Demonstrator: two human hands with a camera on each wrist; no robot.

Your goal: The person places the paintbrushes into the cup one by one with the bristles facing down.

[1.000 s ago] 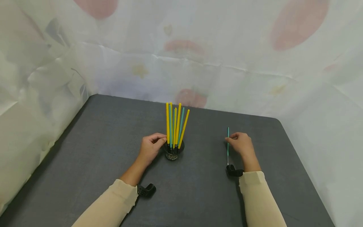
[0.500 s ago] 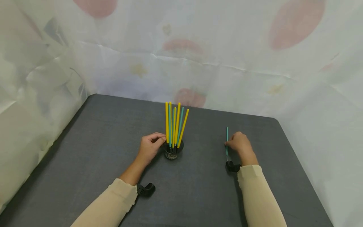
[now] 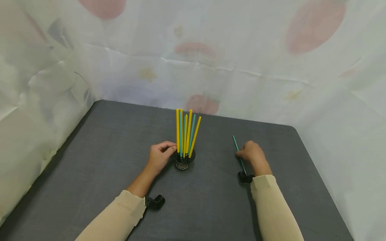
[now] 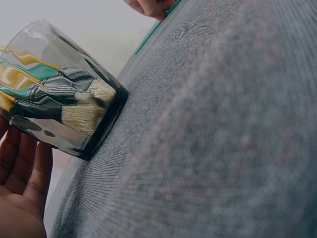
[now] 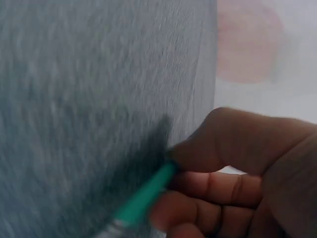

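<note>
Since a second ago the thin teal brush [image 3: 237, 149] has tilted, its far tip swung left, low over the grey table [image 3: 105, 150]. Right hand [image 3: 252, 154] pinches it in curled fingers; left hand [image 3: 159, 157] cups the glass [image 3: 184, 161] of yellow and teal brushes [image 3: 186, 132]

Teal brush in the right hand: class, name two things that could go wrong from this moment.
1. The right hand pinches the thin teal brush only between fingertips, so that grip might slip and drop it on the table.
2. The glass holds tall brushes leaning out; a knock could tip it, though the left hand steadies it.
</note>
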